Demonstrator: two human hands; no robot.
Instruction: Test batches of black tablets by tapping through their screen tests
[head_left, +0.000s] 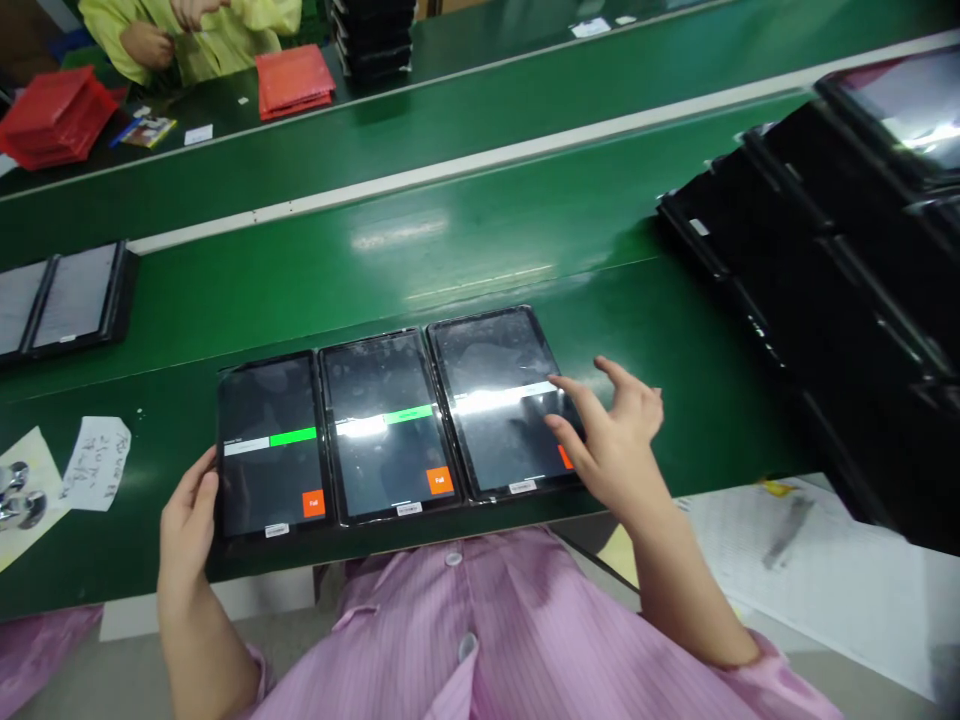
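In the head view, my only one, three tablets lie side by side on the green table (pixel 645 310). My left hand (pixel 187 515) touches the side of the left tablet (pixel 270 395); I can't tell if it grips. My right hand (pixel 619 435) is spread wide and holds nothing, with its fingers over the right tablet (pixel 495 430). I can't tell if they touch it. The left tablet and the middle tablet (pixel 379 385) show green bars; I see none on the right one. I think I'm at the screen-touching step. The next move seems to need one soft, careful finger tap, away from the orange square (pixel 313 503).
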